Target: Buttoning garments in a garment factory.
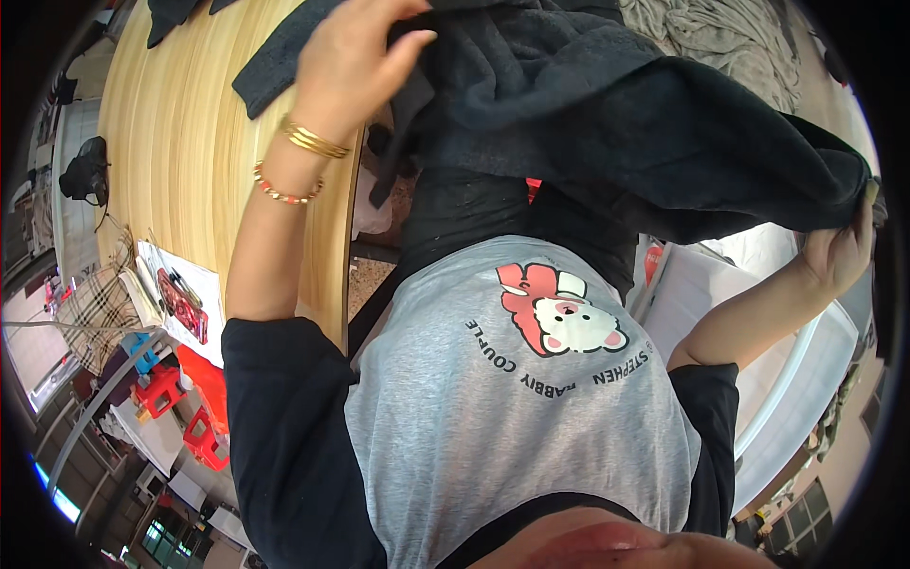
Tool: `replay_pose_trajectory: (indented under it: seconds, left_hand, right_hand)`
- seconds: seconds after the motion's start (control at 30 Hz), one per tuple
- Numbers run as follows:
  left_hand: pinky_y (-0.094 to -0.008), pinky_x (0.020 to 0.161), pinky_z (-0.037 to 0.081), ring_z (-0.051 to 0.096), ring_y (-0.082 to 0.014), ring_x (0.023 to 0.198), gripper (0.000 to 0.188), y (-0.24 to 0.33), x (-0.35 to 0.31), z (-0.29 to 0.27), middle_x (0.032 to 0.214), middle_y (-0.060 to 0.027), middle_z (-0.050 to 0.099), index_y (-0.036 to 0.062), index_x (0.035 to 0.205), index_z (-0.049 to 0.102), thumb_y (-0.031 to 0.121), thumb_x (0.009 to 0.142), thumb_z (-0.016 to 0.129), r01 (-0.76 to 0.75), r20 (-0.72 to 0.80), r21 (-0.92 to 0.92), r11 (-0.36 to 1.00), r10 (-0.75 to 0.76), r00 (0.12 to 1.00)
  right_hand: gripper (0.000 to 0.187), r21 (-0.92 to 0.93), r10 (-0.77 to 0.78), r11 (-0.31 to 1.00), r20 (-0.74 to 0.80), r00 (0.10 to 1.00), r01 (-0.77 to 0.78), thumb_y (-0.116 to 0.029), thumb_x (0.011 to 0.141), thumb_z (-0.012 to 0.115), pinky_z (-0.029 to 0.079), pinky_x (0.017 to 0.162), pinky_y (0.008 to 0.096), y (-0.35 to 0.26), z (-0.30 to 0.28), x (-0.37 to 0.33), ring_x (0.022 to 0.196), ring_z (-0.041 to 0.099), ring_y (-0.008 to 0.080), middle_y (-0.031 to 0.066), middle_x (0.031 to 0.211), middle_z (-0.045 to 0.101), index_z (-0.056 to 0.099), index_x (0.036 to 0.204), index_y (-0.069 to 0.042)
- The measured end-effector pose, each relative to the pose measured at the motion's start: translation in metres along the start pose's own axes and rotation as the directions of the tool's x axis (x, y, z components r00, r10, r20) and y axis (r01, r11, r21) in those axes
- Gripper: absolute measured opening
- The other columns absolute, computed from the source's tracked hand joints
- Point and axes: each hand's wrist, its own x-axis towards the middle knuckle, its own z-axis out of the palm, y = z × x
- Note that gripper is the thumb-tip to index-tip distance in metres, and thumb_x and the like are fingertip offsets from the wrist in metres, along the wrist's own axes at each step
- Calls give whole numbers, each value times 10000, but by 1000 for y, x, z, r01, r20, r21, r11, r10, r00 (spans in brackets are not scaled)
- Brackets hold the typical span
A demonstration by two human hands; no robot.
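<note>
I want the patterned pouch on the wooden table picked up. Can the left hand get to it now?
Probably not at once: the left hand grips the dark garment, and the patterned pouch lies apart.

You wear a raglan top: a heather-grey body [502, 417] with black sleeves [284, 427] pushed up past the elbows. On the chest sits a cartoon print [559, 313], a white bear against a red shape, ringed by black lettering. Your left wrist carries stacked gold bangles [313, 139] and, just below them, a thin beaded bracelet [282, 190] in red and gold.
</note>
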Motion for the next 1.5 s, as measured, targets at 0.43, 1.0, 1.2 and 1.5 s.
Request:
replay_pose_trajectory:
  seconds: [0.43, 1.0, 1.2, 1.5]
  left_hand:
    - [-380, 747, 487, 597, -265, 822, 88, -58, -73, -5, 849, -49, 645, 91, 861, 693, 158, 807, 711, 31, -82, 457, 889, 7, 997]
    - [-222, 581, 424, 505, -67, 638, 162, 21, 87, 29, 745, 21, 579, 24, 864, 661, 181, 903, 671, 387, 519, -594, 705, -32, 854]
    - [-250, 549, 482, 543, -128, 629, 142, 35, 156, 65, 737, -38, 576, 48, 864, 618, 171, 915, 665, 498, 514, -754, 429, -88, 853]
    - [-373, 730, 514, 644, -290, 814, 139, -55, 131, 101, 859, -173, 655, -9, 897, 604, 108, 852, 663, 113, -110, -187, 976, -135, 985]
  right_hand:
    - [300, 448, 238, 877, -716, 657, 171, -102, 975, 555, 555, 919, 450, -4, 1, 18, 982, 683, 323, 256, 1105, 661, 595, 1114, 161]
    - [248, -976, -73, 210, 35, 997, 50, 49, 927, 501, 484, 929, 239, 39, 97, -48, 992, 656, 187, 142, 1032, 674, 644, 1124, 99]
    - [152, -900, 157, 221, 414, 897, 376, -30, 810, 609, 475, 681, 290, 111, 154, -68, 703, 606, 189, 123, 774, 626, 639, 933, 55]
    - [197, -976, 640, 172, 215, 737, 135, -42, 883, 582, 463, 672, 368, 192, 85, -49, 729, 612, 314, 180, 821, 625, 546, 1071, 5]
